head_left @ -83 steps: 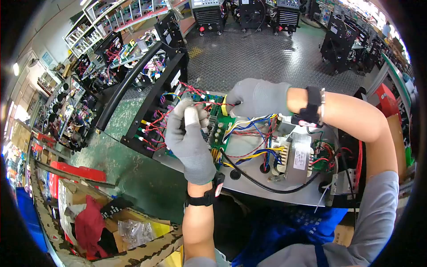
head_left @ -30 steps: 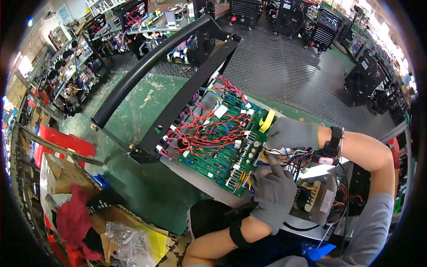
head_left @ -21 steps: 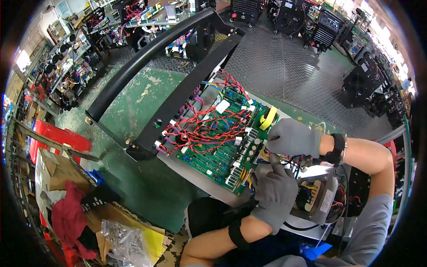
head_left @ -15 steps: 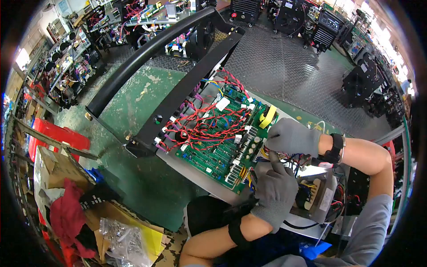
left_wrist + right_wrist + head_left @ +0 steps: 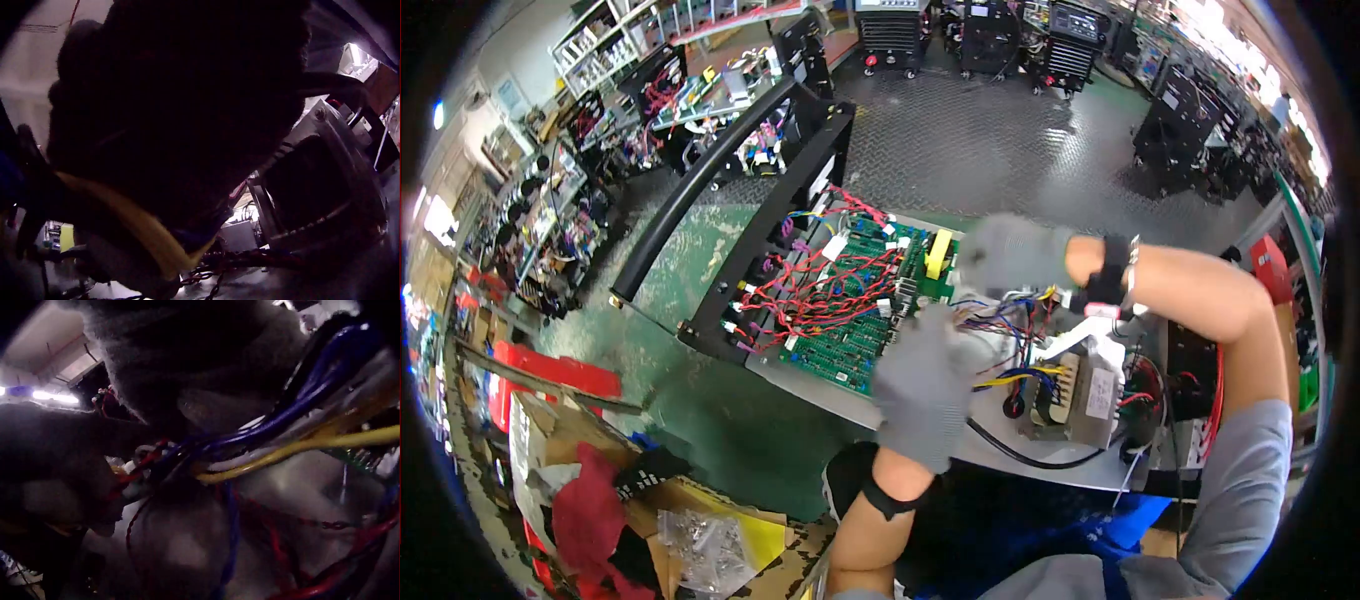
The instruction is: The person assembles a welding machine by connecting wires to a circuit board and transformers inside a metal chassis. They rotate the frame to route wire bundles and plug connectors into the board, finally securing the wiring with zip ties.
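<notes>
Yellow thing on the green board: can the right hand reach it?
Probably yes: the right hand is close beside the yellow part, and the head view shows nothing between them.

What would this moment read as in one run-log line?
left hand: at edge of green circuit board, grip unclear | right hand: beside yellow-wrapped component, near coloured wires, grip unclear | labelled metal block: on metal base

Head view: bright, fisheye bend, black rounded corners
Upper-right edge: blown-out glare
Plate floor (image 5: 965, 150): shiny reflections
Left hand (image 5: 925, 385), right hand (image 5: 1015, 255): motion-smeared
Left wrist view: very dim, hand near-black, backlit, glare upper right
Right wrist view: murky, ceiling lights (image 5: 55, 397) flaring left, wires (image 5: 275, 456) soft
</notes>
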The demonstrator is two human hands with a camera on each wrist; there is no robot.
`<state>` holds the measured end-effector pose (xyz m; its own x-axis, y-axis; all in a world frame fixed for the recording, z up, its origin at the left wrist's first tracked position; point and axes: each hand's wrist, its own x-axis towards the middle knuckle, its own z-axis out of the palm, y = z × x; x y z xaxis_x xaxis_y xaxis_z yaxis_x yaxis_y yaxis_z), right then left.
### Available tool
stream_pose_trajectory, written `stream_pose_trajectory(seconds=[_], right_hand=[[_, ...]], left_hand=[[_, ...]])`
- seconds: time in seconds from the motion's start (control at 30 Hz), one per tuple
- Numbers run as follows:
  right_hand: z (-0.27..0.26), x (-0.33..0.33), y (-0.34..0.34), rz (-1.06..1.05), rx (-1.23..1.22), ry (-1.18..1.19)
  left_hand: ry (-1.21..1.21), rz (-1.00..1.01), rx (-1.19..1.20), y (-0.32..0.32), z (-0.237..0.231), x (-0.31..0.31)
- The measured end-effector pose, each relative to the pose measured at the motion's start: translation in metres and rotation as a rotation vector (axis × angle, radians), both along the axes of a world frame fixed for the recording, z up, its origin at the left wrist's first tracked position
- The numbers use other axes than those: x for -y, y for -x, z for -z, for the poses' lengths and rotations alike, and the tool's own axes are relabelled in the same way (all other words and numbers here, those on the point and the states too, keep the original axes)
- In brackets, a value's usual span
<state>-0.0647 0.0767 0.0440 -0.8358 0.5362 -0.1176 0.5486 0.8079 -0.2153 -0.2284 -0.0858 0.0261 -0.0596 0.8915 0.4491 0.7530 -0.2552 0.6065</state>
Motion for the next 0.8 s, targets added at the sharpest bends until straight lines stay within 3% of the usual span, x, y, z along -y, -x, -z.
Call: stream_pose_trajectory(seconds=[0.03,0.07,0.13,0.17,0.27,0.33,0.4,0.43,0.47,0.53,0.57,0.67,0.7,0.8], right_hand=[[-0.027,0.006,-0.002,0.16,-0.066,0.092],[-0.047,0.014,-0.006,0.318,-0.132,0.186],[-0.076,0.033,-0.017,0.287,-0.16,0.159],[-0.091,0.042,-0.024,0.271,-0.175,0.14],[-0.118,0.094,-0.039,0.138,0.012,0.217],[-0.111,0.133,-0.053,-0.051,0.0,0.16],[-0.115,0.173,-0.056,-0.246,0.082,0.064],[-0.11,0.187,-0.055,-0.367,0.14,-0.02],[-0.103,0.201,-0.054,-0.484,0.198,-0.106],[-0.092,0.222,-0.048,-0.495,0.186,-0.272],[-0.08,0.227,-0.051,-0.475,0.053,-0.295],[-0.073,0.228,-0.048,-0.417,0.1,-0.284],[-0.073,0.228,-0.05,-0.397,0.104,-0.374],[-0.055,0.23,-0.048,-0.372,0.071,-0.335]], left_hand=[[-0.102,-0.006,0.1,0.005,0.001,-0.003],[-0.058,0.05,0.332,0.006,0.0,-0.004],[0.037,0.161,0.79,0.006,-0.007,-0.005],[0.244,0.21,1.001,0.007,-0.018,-0.003],[0.111,0.293,1.054,-0.005,-0.008,-0.025],[0.138,0.257,0.85,-0.016,-0.015,-0.041],[-0.068,0.306,0.467,-0.016,0.007,-0.076],[-0.161,0.304,0.245,-0.022,-0.01,-0.079],[-0.005,0.361,0.277,-0.027,-0.017,-0.085],[0.318,0.461,0.331,-0.034,-0.026,-0.097],[0.511,0.473,0.453,-0.038,-0.037,-0.1],[0.688,0.493,0.496,-0.039,-0.044,-0.12],[0.777,0.472,0.414,-0.039,-0.051,-0.127],[0.821,0.462,0.302,-0.041,-0.056,-0.149]])
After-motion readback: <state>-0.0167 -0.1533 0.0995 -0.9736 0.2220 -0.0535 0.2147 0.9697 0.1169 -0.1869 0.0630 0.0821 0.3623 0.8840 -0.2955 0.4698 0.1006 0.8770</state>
